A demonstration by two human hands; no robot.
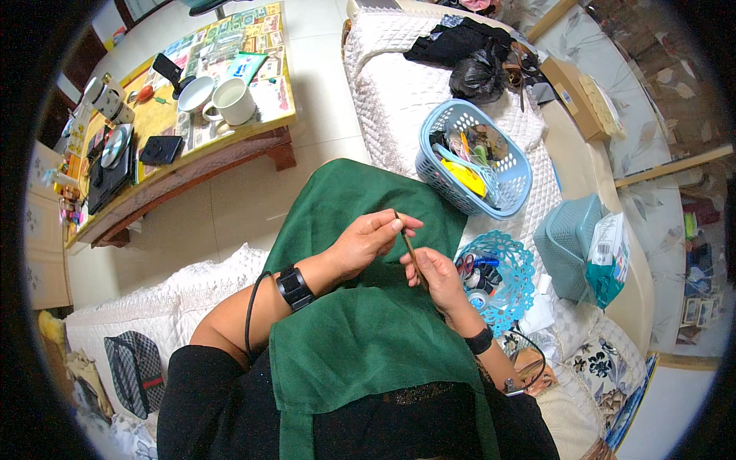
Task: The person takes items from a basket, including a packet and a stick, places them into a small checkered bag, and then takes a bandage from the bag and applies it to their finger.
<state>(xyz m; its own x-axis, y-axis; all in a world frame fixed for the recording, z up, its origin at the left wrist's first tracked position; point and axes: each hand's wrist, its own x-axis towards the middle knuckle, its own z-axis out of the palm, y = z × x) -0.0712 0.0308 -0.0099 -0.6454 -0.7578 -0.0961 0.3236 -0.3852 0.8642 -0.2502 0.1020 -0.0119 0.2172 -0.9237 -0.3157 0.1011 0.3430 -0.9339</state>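
Note:
A thin brown stick-like tool (409,247) with a dark upper end slants between my hands, above the green apron (345,201) over my lap. What kind of tool it is cannot be made out. My left hand (374,233) pinches the dark end between thumb and fingers. Lower down, my right hand (435,270) grips the other end, and its fingers hide part of the shaft. Just right of that hand, a turquoise openwork basket (520,276) holds scissors (467,265) and several small items.
A blue plastic basket (428,164) of mixed items sits on the white quilted sofa cover (391,115). Behind it lies a black plastic bag (477,76). At left, a low table (195,167) bears a mug (236,102), a bowl (196,94) and a phone (161,150). Cables hang from both wrist straps.

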